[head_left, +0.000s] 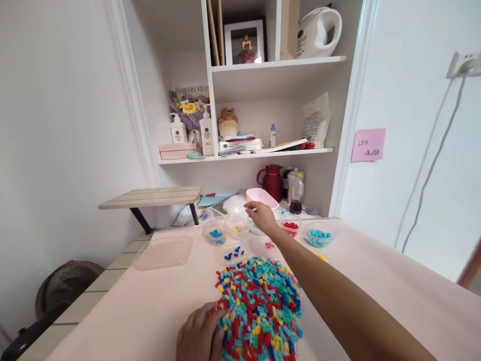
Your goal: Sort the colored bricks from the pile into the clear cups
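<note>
A heap of small mixed-colour plastic pieces (255, 311) lies spread on the pink-covered table. My left hand (201, 331) rests at the heap's left edge, fingers lightly bent and the thumb a little apart, touching pieces there. Beyond the heap, my right hand (261, 215) is stretched over the back row of clear tubs, its fingertips drawn together; whatever they hold is too small to make out. Beneath and around it stand a tub with yellow pieces (236, 229), one with blue pieces (215, 234), one with red pieces (290, 226) and one with pink pieces (269, 245).
A tub of turquoise pieces (319, 235) stands at the back right. Dark blue pieces (233, 253) sit in a shallow tray. A clear lid (164, 253) lies at left. Behind are a pink basin (262, 197), a red jug (272, 181), a bottle (296, 193) and shelves (278, 65).
</note>
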Motion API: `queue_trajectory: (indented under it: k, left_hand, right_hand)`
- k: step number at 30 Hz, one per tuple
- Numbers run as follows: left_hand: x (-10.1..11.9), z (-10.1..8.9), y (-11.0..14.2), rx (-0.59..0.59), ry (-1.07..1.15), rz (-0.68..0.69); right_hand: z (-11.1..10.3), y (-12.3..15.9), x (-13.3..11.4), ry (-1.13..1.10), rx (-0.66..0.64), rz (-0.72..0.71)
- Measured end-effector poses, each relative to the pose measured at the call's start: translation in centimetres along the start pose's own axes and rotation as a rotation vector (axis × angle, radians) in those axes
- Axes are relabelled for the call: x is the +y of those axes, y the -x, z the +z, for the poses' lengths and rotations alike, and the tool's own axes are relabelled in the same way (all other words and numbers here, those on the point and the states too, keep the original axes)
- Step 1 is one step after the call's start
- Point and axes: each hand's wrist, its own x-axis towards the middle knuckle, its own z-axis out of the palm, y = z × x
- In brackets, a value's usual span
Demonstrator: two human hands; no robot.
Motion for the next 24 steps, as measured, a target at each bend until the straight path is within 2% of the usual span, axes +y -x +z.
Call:
queue_trajectory:
  k: [3, 5, 11, 15, 20, 24]
  left_hand:
    - [0.0, -0.7, 0.0, -0.08, 0.034, 0.02]
    - [0.2, -1.3, 0.0, -0.153, 0.059, 0.034]
    - [1.5, -2.3, -0.1, -0.131, 0.063, -0.017]
    - [2.0, -2.7, -0.4, -0.141, 0.079, -0.014]
    - [2.2, -3.1, -0.5, -0.145, 0.079, -0.03]
    - [2.2, -3.1, -0.5, -0.141, 0.075, -0.025]
  right_hand:
    - [-0.9, 2.4, 0.1, -0.139, -0.068, 0.04]
    - [-2.3, 4.7, 0.1, -0.255, -0.12, 0.069]
    - [-8.4, 12.3, -0.1, -0.398, -0.18, 0.138]
    - [-10.8, 17.0, 0.0, -0.294, -0.254, 0.153]
    - [-11.3, 21.2, 0.1, -0.045, -0.445, -0.069]
    - [-10.7, 22.7, -0.8, 0.096, -0.577, -0.247]
